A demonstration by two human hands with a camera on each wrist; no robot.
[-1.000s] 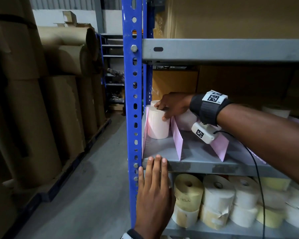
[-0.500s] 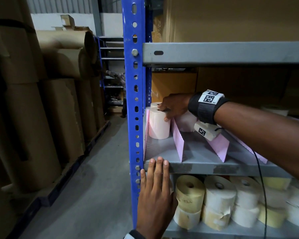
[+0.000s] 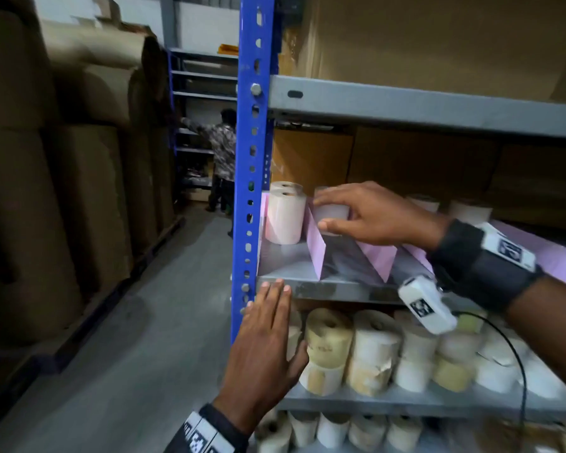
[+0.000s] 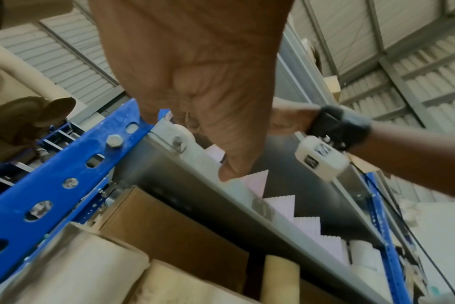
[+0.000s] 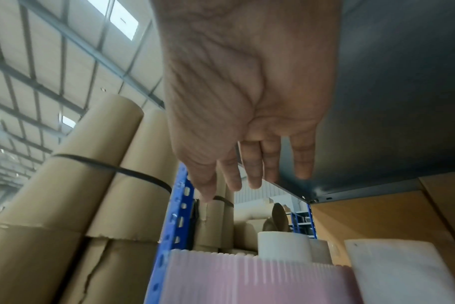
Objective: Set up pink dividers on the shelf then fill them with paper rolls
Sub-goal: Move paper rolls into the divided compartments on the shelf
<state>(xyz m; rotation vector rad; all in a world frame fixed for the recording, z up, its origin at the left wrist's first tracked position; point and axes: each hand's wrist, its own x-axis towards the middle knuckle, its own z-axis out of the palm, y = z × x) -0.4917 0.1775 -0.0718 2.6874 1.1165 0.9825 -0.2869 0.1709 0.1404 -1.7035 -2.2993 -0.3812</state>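
Pink corrugated dividers [image 3: 316,250] [image 3: 378,256] stand slanted on the grey shelf [image 3: 340,289]. In the left wrist view the dividers [image 4: 255,181] form a row. Two pale paper rolls [image 3: 283,217] stand upright in the leftmost compartment, and another roll [image 3: 334,210] stands in the second. My right hand [image 3: 322,213] hovers at that second compartment with its fingers [image 5: 252,164] spread, straight and holding nothing; below it lies a pink divider [image 5: 247,277]. My left hand [image 3: 275,302] lies flat, its fingertips on the shelf's front lip beside the blue upright [image 3: 249,158].
Many white and yellowish rolls [image 3: 373,351] crowd the shelf below. Cardboard boxes [image 3: 422,158] stand at the back, under the upper shelf [image 3: 406,106]. Tall brown cardboard rolls [image 3: 79,191] line the aisle's left side. A person [image 3: 223,155] stands far down the aisle.
My right hand has come off the roll in the leftmost compartment and moved right, over the second compartment, with its fingers opened. The left hand stays on the shelf's edge.
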